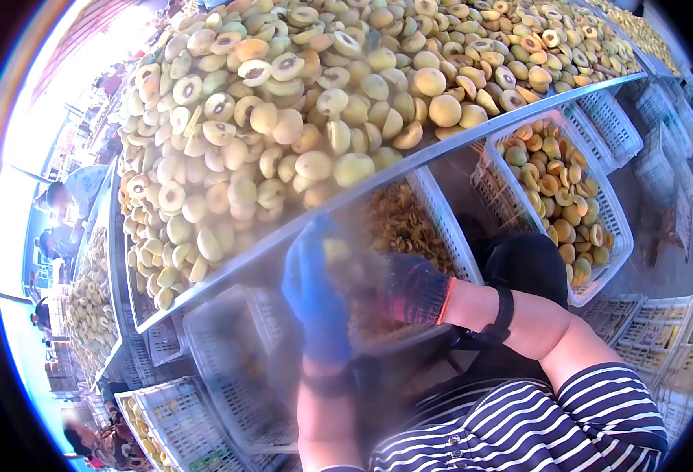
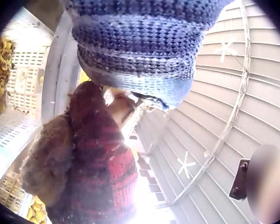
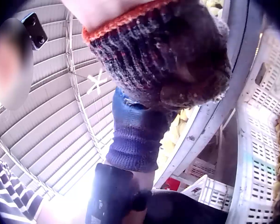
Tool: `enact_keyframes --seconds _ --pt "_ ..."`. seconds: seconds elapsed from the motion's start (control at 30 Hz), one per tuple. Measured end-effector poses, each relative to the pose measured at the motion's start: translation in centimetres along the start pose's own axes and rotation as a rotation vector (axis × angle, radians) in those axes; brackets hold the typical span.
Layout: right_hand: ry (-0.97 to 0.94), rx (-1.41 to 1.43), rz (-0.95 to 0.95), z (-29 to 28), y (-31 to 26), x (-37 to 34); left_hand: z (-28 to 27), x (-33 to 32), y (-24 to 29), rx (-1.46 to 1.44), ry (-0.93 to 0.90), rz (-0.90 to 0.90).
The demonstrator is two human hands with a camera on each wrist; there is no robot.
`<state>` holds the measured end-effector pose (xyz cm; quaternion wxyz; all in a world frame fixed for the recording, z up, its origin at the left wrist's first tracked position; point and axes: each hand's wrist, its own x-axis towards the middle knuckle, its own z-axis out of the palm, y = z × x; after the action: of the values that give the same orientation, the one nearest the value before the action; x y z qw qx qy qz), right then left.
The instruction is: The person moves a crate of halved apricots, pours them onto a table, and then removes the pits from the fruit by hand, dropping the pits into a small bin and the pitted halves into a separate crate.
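My left hand point(image 1: 315, 291), in a blue knit glove, is raised at the metal edge of a sorting table. A blurred yellow-green fruit point(image 1: 335, 250) shows at its fingers, gripped on the side facing the right hand. Close beside it is my right hand point(image 1: 413, 287), in a dark glove with red bands and an orange cuff. In the right wrist view the right glove point(image 3: 196, 60) has its fingers curled in, and I cannot tell what they hold. The two gloves overlap in both wrist views. Halved yellow fruits point(image 1: 283, 126), some with dark pits, heap the table before me.
Below the hands stands a white crate point(image 1: 441, 212) of small brownish-yellow pieces. Right of it is a crate point(image 1: 610, 212) of pitted halves. A metal rail point(image 1: 394, 169) borders the table. More crates point(image 1: 177, 421) stand lower left; people point(image 1: 71, 204) are at the far left.
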<state>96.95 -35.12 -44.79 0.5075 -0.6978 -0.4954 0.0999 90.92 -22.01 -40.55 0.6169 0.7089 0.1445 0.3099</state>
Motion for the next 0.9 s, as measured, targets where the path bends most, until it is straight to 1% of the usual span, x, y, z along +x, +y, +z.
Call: enact_keyframes --seconds 0.07,0.1,0.17,0.2,0.23,0.27,0.3,0.33,0.37,0.4,0.47,0.5,0.57,0.6,0.63,0.67,0.7,0.73,0.77,0.8,0.87,0.9 --pt "-0.055 0.289 0.070 1.3 1.1 0.0 -0.7 0.5 -0.3 -0.018 -0.056 -0.056" --pt "-0.081 0.452 0.075 2.8 2.4 0.4 -0.8 0.6 2.5 -0.172 -0.181 -0.275" --pt "-0.136 0.721 0.138 3.7 3.6 -0.2 -1.0 1.1 1.5 -0.164 -0.128 -0.243" --pt "-0.164 0.829 0.196 2.0 1.8 -0.1 -0.9 1.4 1.5 -0.159 -0.103 -0.224" --pt "-0.196 0.842 0.215 0.6 0.6 0.0 0.0 0.7 2.0 -0.091 0.020 -0.155" --pt "-0.228 0.854 0.234 -0.9 -0.7 0.1 0.3 0.2 1.3 -0.106 0.052 -0.087" --pt "-0.267 0.772 0.217 -2.1 -1.4 0.0 0.5 -0.5 0.0 -0.122 0.084 -0.022" --pt "-0.298 0.721 0.184 -2.1 -1.1 -0.3 0.6 -0.9 -0.8 -0.135 0.115 0.042" --pt "-0.327 0.670 0.150 -2.1 -0.9 -0.7 0.9 -0.8 -0.7 -0.132 0.161 0.000" --pt "-0.349 0.645 0.097 -1.1 0.4 -1.1 0.7 -0.5 -0.6 -0.143 0.101 -0.082" --pt "-0.446 0.706 0.112 -0.7 1.4 -1.5 0.1 0.4 -0.4 -0.176 -0.013 -0.235" --pt "-0.518 0.796 0.184 -1.0 1.2 -1.5 0.0 0.7 1.3 -0.224 -0.112 -0.341" --pt "-0.511 0.879 0.211 0.0 1.7 -2.3 -0.7 0.9 2.1 -0.225 -0.308 -0.414" --pt "-0.442 0.863 0.164 1.4 2.3 -2.8 -0.8 1.0 2.6 -0.227 -0.402 -0.447" --pt "-0.452 1.021 0.247 2.0 2.9 -3.6 -0.5 1.1 3.6 -0.219 -0.429 -0.464" --pt "-0.452 1.177 0.335 2.1 2.7 -3.8 -0.7 1.2 3.2 -0.243 -0.488 -0.386" --pt "-0.536 1.490 0.555 0.3 1.1 -3.0 -1.0 1.5 2.3 -0.269 -0.544 -0.298" --pt "-0.575 1.547 0.607 -0.3 0.8 -2.6 -1.3 1.7 1.5 -0.291 -0.600 -0.212" --pt "-0.612 1.602 0.662 -1.0 0.5 -2.2 -1.3 1.2 1.1 -0.401 -0.554 -0.241" --pt "-0.610 1.396 0.538 -1.3 0.7 -2.1 -1.5 0.8 1.2 -0.418 -0.471 -0.225" --pt "-0.627 1.257 0.444 -2.1 0.8 -2.0 -1.2 0.8 1.4 -0.356 -0.131 -0.434" --pt "-0.655 1.326 0.479 -2.7 0.7 -2.2 -2.3 0.4 0.7 -0.270 -0.038 -0.318"
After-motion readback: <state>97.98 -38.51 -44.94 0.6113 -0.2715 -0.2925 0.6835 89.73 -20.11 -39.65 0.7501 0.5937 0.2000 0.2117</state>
